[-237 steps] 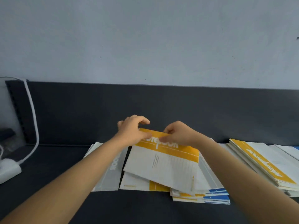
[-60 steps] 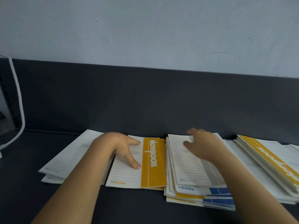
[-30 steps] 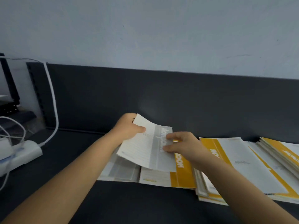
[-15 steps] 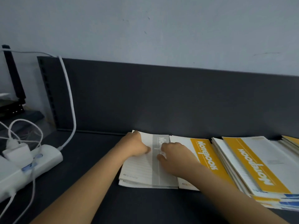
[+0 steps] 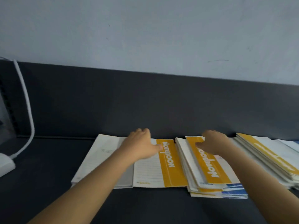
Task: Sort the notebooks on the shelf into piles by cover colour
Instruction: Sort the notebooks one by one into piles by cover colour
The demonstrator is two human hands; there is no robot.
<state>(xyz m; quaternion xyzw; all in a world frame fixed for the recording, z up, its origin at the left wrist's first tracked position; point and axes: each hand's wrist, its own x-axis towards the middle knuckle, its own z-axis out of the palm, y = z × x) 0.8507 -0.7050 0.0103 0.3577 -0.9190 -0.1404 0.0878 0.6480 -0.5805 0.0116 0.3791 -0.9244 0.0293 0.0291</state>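
Toward the back edge of the dark shelf, the right hand lies on the yellow-banded white paper notebook topping the mixed stack, its long axis front-to-back; whether it grips is unclear. Just left lies the yellow pile, under the flat, empty left hand.

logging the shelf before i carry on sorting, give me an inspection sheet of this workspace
surface: dark grey shelf, back panel behind
job's things: grey notebook pile, yellow notebook beside it, mixed stack with yellow on top and blue below, further stack at right
clutter: nothing seen
grips: left hand rests across grey notebook pile and yellow notebook; right hand on mixed stack, fingers hidden
cables: white cable runs down to white power strip, left
surroundings: pale wall
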